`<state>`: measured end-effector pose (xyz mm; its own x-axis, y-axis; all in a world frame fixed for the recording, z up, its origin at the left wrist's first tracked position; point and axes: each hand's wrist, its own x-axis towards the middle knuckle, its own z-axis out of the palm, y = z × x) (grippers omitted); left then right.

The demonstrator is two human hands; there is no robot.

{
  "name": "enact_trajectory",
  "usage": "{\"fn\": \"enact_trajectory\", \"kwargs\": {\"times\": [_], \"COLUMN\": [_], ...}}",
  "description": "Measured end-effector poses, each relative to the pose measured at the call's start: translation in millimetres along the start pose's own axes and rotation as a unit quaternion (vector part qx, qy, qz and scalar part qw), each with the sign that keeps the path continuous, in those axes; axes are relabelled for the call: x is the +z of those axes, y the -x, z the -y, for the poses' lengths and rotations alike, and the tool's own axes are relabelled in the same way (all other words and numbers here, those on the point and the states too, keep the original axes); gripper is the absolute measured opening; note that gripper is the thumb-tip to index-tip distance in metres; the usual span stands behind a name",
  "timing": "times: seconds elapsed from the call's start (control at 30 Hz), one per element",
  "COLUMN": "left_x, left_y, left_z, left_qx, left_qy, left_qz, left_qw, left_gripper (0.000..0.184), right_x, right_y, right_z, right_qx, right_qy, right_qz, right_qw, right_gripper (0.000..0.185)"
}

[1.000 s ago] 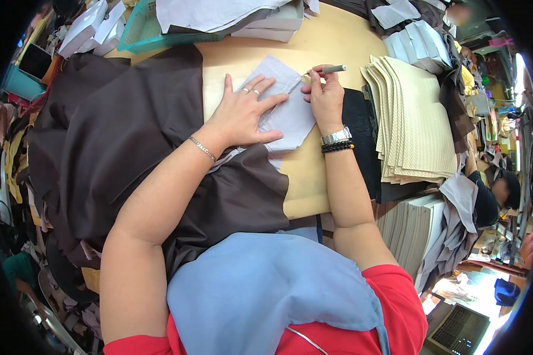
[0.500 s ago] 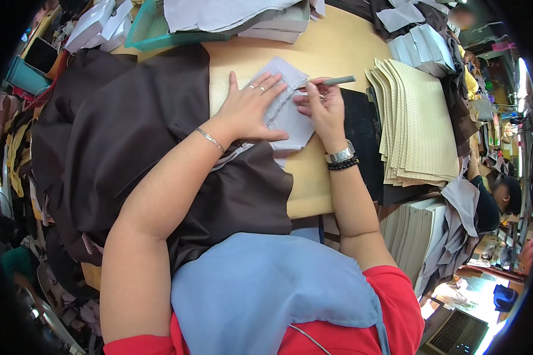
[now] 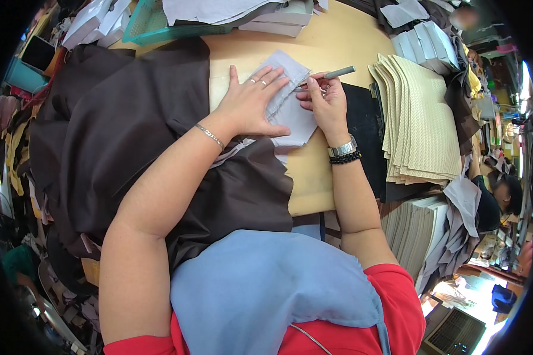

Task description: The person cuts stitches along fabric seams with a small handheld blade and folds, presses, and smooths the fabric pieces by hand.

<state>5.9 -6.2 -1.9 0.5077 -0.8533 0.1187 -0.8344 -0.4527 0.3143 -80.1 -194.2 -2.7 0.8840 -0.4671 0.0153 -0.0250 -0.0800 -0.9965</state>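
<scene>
My left hand (image 3: 251,100) lies flat with its fingers spread, pressing on a pale grey piece of fabric (image 3: 294,121) with a frayed, folded edge. At the right border of that fabric, my right hand (image 3: 327,106) is closed around a grey pen (image 3: 340,72). The pen's back end points up and to the right, and its tip is hidden by the fingers and the fabric edge. A large dark brown sheet of leather-like material (image 3: 130,130) spreads under my left forearm and over the table's left side.
Stacked cream textured sheets (image 3: 423,118) lie to the right, beside a black flat panel (image 3: 364,130). A teal basket (image 3: 145,26) with pale sheets stands at the back of the yellowish table (image 3: 311,189). Another person (image 3: 497,198) is at the far right.
The pen and my right hand have shifted slightly, and the pen's back end is tilted a bit higher. My left hand stays spread on the fabric.
</scene>
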Motion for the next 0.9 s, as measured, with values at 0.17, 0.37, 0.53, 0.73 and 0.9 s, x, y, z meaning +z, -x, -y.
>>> {"fn": "enact_trajectory", "kwargs": {"times": [0.17, 0.37, 0.53, 0.73, 0.9], "left_x": [0.3, 1.1, 1.4, -0.2, 0.3], "left_y": [0.2, 0.3, -0.7, -1.1, -1.1], "left_z": [-0.3, 0.5, 0.8, 0.2, -0.1], "left_qx": [0.001, 0.004, 0.003, 0.000, 0.000], "left_qy": [0.003, 0.001, -0.006, -0.014, -0.012], "left_qz": [-0.003, -0.004, 0.004, 0.014, 0.013], "left_qw": [1.000, 1.000, 1.000, 1.000, 1.000], "left_gripper": [0.107, 0.107, 0.107, 0.107, 0.108], "right_x": [1.0, 0.1, -0.4, -0.4, -0.2], "right_y": [-0.4, -2.6, -2.6, -0.6, -2.7], "right_z": [0.4, -2.8, -2.0, -1.1, -4.9], "right_qx": [0.001, 0.004, 0.003, 0.012, -0.005], "right_qy": [-0.039, -0.012, 0.023, -0.053, -0.045], "right_qz": [-0.023, -0.007, 0.017, -0.017, -0.024], "right_qw": [0.999, 1.000, 1.000, 0.998, 0.999], "right_gripper": [0.017, 0.017, 0.017, 0.020, 0.020]}}
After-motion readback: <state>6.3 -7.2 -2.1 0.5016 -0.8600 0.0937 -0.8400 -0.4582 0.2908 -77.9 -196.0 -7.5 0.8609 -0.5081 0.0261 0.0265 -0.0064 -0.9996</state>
